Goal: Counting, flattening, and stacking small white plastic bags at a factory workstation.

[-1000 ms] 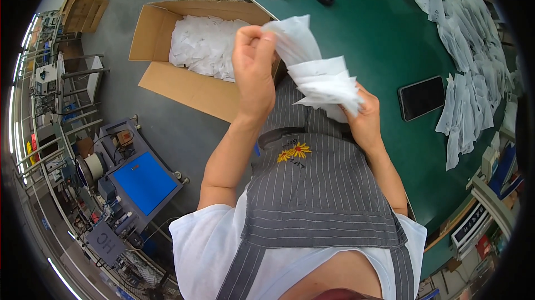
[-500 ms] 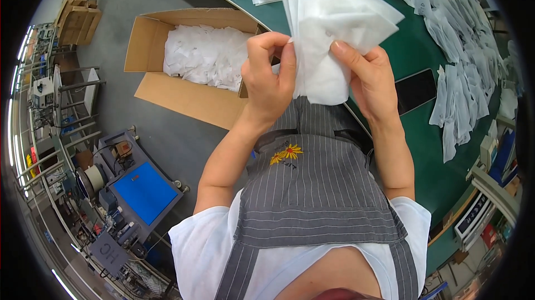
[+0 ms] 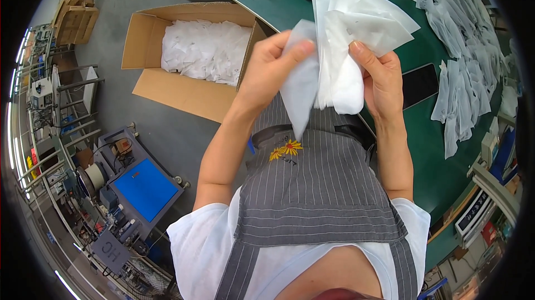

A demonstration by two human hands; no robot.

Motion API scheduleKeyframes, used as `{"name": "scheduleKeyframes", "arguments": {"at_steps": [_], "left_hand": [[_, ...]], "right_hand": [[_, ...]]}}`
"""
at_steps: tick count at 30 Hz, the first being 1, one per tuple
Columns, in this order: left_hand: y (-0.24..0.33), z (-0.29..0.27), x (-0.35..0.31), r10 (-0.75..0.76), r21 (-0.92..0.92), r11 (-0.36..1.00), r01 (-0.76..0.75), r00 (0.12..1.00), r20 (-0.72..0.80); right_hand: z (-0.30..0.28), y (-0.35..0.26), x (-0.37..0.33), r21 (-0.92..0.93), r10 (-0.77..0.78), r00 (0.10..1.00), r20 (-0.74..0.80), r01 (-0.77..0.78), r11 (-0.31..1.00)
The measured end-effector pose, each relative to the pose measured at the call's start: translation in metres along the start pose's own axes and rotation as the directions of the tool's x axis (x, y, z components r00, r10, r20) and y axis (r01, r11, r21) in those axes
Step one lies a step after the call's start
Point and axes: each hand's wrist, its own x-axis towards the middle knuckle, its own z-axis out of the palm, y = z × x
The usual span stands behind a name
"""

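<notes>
Now spread apart, both hands (image 3: 329, 71) pinch white bags (image 3: 345, 38) over green table (image 3: 423, 138).

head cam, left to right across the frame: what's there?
Blue-topped machine → open cardboard box of white bags → left hand → bundle of white bags → right hand → black phone → white bags spread on the green table.

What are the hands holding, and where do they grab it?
A bunch of thin white bags. The left hand pinches one bag's top edge by the thumb; the right hand grips the bunch at its lower right side.
</notes>
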Motion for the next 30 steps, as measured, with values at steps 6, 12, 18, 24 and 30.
{"name": "scheduleKeyframes", "arguments": {"at_steps": [6,12,18,24,30], "left_hand": [[0.014,-0.013,-0.031,0.102,0.05,0.993,-0.111,0.984,0.148],[-0.01,0.014,-0.012,0.682,0.692,0.521,-0.5,0.731,0.015],[-0.026,0.019,0.011,0.649,0.421,0.737,-0.528,0.726,-0.226],[-0.039,0.004,0.019,0.232,-0.069,0.964,-0.257,0.938,-0.256],[-0.041,-0.003,0.019,0.086,-0.104,0.988,-0.118,0.959,-0.27]], "right_hand": [[-0.025,0.017,0.016,-0.006,-0.049,0.985,-0.163,0.049,0.999],[0.011,0.042,0.0,-0.206,-0.011,1.0,-0.017,0.007,0.978],[0.015,0.051,-0.003,-0.121,0.008,1.0,0.02,-0.006,0.993],[0.014,0.05,-0.005,-0.089,0.127,0.99,0.059,-0.122,0.989],[0.015,0.049,-0.001,-0.251,0.054,0.998,0.043,-0.042,0.967]]}}
